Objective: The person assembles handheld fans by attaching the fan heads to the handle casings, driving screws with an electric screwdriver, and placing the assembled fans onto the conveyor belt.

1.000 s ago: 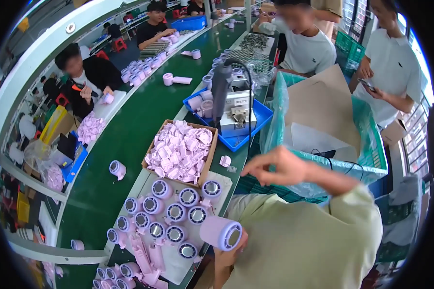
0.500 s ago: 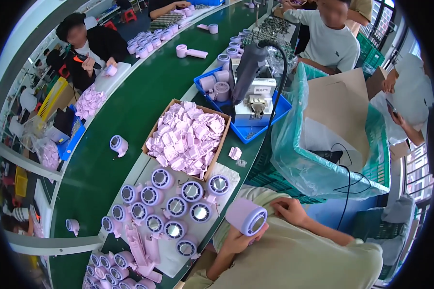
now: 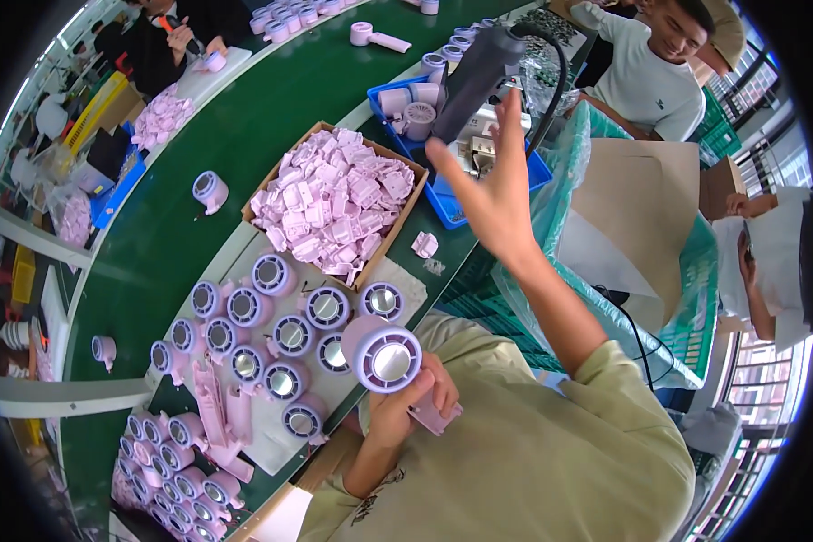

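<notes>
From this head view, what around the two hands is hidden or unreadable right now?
- Handle of the lilac round fan unit: mostly covered by the left hand gripping it.
- Grey upright tool in the blue plastic tray: its base is screened by the raised, open right hand.
- Small lilac parts in the cardboard box: too small to tell apart.

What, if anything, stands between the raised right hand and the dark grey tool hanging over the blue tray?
Nothing visible. The right hand is open, its fingertips just below the dark grey hanging tool above the blue tray. The left hand holds a lilac round fan head.
</notes>
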Motion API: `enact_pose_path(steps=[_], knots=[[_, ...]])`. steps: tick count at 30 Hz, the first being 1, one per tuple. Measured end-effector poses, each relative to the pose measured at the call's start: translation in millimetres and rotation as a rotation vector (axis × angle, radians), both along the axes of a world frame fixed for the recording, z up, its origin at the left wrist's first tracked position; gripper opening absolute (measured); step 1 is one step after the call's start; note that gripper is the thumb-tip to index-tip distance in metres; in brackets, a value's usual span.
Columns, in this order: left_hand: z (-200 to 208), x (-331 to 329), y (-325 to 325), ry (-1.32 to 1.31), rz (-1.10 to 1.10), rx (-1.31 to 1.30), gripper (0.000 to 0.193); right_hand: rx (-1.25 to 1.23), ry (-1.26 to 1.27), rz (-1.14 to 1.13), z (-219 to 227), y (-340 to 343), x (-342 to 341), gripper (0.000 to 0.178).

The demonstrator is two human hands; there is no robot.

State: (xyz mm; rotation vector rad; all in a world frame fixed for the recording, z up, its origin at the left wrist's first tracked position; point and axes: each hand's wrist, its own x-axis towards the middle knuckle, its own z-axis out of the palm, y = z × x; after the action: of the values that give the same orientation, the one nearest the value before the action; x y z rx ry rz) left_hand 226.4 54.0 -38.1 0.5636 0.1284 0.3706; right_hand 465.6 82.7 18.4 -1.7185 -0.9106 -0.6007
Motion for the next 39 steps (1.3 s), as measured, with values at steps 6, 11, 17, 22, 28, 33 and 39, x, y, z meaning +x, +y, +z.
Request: enact_pose_path(steps=[6, 11, 17, 22, 28, 33, 39], knots=[[6, 7, -3, 0.024, 0.052, -0.027, 0.015, -0.077, 0.456, 0.397, 20, 7, 42, 0.048], [0, 8, -6, 0.050, 0.043, -0.009, 0.017, 0.587, 0.322, 0.413, 20, -32, 47, 0.026], [3, 23, -5, 0.144, -0.001, -0.253, 0.017, 0.663, 0.345, 0.383, 14, -33, 55, 0.019], [1, 30, -6, 0.159, -0.019, -0.334, 0.016, 0.585, 0.301, 0.292, 3, -8, 57, 0.020], [4, 33, -6, 0.300, -0.034, -0.261, 0.020, 0.479, 0.337, 0.210, 2, -1, 56, 0.021], [3, 35, 0, 0.340, 0.023, -0.189, 0.022, 0.479, 0.511, 0.369, 8, -18, 37, 0.020], [13, 48, 7, 0.341, 0.133, -0.300, 0.022, 0.761, 0.747, 1.103, 39, -65, -27, 0.018]])
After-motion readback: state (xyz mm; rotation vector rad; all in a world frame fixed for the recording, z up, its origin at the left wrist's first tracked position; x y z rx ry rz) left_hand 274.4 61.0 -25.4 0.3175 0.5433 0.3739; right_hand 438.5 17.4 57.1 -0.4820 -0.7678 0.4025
